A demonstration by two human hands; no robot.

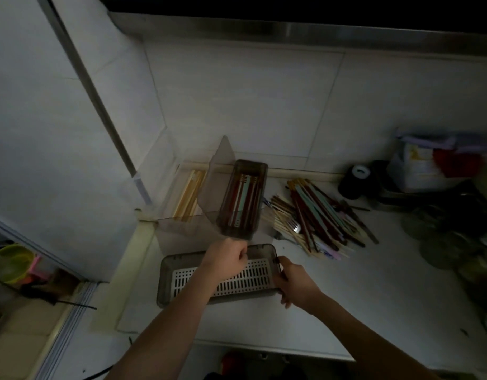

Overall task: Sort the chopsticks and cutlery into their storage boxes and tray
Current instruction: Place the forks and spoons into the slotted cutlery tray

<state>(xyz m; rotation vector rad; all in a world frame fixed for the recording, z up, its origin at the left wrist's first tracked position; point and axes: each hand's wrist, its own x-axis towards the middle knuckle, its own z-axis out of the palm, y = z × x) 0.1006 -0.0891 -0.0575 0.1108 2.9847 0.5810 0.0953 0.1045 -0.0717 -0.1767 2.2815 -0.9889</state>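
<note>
Dim light; detail is limited throughout.

1. Left hand [228, 258]: reaches in from below, over the far rim of the near box. Fingers curled shut at the near end of the far box; what they pinch, if anything, cannot be told.

2. Right hand [293, 281]: wrapped round the right end of the near box, thumb on its far corner. A thin dark stick shows at the fingers.

3. Near box [165, 281]: smoky translucent, lying crosswise on the desk [360, 292] near its front edge. Inside, a white slotted tray [250, 278], bare where visible.

4. Far box [243, 198]: same smoky plastic, set lengthwise just beyond the near box. Holds dark red and pale teal chopsticks [243, 196] lying along its length. Clear lid panels [214, 182] stand open at its left side.

5. Clear box [182, 182]: left of the far box, in the corner by the wall. Holds pale wooden chopsticks [191, 193] lying lengthwise.

6. Loose pile [319, 215]: on the desk right of the far box. Mixed chopsticks, red, teal and pale wood, heaped crossing one another. A fork [293, 226] lies at the pile's left edge.

7. Far right of desk: a dark round item [354, 182], a white bag [423, 165], dishes too dim to identify.

8. Lower left, below desk level: a green bowl [10, 263].
</note>
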